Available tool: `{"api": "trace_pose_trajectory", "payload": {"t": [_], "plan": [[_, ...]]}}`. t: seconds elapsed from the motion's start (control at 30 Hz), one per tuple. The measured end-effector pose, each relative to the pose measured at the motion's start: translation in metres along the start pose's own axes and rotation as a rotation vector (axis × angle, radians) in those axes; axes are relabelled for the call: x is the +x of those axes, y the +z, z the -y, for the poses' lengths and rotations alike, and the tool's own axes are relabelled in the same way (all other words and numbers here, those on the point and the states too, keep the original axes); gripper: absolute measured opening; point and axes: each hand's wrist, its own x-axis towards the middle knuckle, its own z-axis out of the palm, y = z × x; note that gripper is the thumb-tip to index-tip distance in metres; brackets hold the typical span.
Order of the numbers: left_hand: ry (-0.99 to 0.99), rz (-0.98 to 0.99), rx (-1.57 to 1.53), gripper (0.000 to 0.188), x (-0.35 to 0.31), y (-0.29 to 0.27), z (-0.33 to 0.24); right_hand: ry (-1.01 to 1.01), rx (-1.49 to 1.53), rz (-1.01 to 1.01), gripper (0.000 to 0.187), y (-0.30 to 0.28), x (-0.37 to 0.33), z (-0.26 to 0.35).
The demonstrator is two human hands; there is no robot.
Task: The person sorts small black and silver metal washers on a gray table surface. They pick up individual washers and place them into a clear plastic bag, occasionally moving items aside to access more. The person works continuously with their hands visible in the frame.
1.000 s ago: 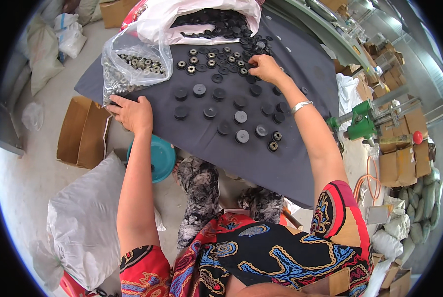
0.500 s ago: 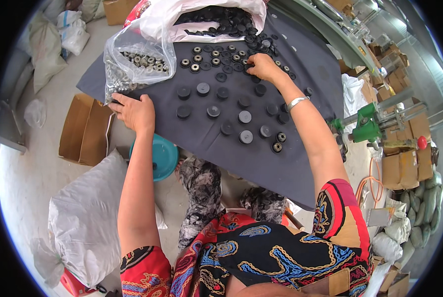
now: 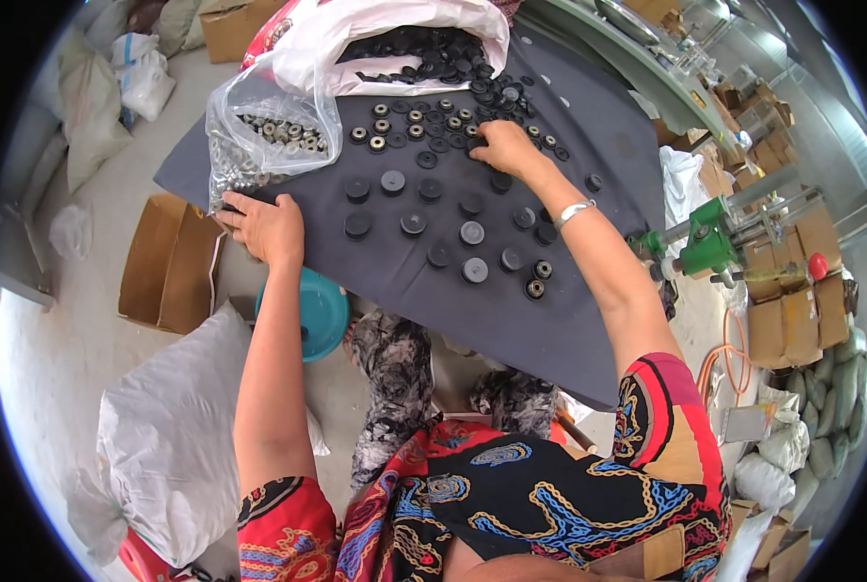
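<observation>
My right hand [image 3: 507, 148] reaches over the dark cloth-covered table [image 3: 404, 301]. Its fingertips are pinched together low among small metal ring-shaped parts [image 3: 415, 130] and flat black discs [image 3: 426, 159]; what they hold, if anything, I cannot make out. Fingers stretched and thumb apart, my left hand [image 3: 267, 228] lies at the table's left edge, beside the lower corner of a clear plastic bag [image 3: 319, 155] of metal ring parts. Between my hands stand several thick black round pieces [image 3: 429, 189], some grey on top. Two metal-centred pieces [image 3: 535, 288] sit nearer my right forearm.
A white sack [image 3: 497, 44] of black discs lies at the table's far side. A green metal press [image 3: 710, 238] stands right. Below the left edge are an open cardboard box [image 3: 167, 262], a teal basin [image 3: 322, 315] and a large white sack [image 3: 176, 417].
My right hand has come slightly nearer and to the left among the small parts. The view has shifted a little. My left hand stays at the table edge by the bag.
</observation>
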Motion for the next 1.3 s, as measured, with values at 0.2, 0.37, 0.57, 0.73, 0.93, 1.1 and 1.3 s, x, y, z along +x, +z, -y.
{"api": "trace_pose_trajectory", "payload": {"t": [0.2,0.37,0.57,0.73,0.93,1.1,1.3], "plan": [[-0.007,-0.026,0.023,0.086,0.001,0.001,0.006,0.220,-0.083,0.141,0.039,-0.015,-0.020,0.016],[0.009,-0.023,0.022,0.086,0.002,0.005,0.003,0.198,-0.088,-0.008,0.029,0.007,-0.021,0.000],[-0.007,-0.015,0.015,0.085,0.001,0.003,0.004,0.197,-0.020,-0.016,0.023,0.019,-0.009,-0.029],[-0.006,-0.006,0.003,0.085,0.000,0.001,0.003,0.436,0.332,0.093,0.022,0.014,-0.021,-0.046],[-0.029,0.017,-0.042,0.086,0.001,0.000,0.003,0.280,0.057,0.033,0.026,0.009,-0.035,-0.040],[-0.021,0.007,-0.015,0.086,0.001,0.000,0.004,0.250,0.059,0.108,0.023,0.004,-0.035,-0.039],[-0.024,0.021,-0.027,0.087,0.001,0.000,0.003,0.105,-0.058,0.148,0.024,0.008,-0.034,-0.047]]}}
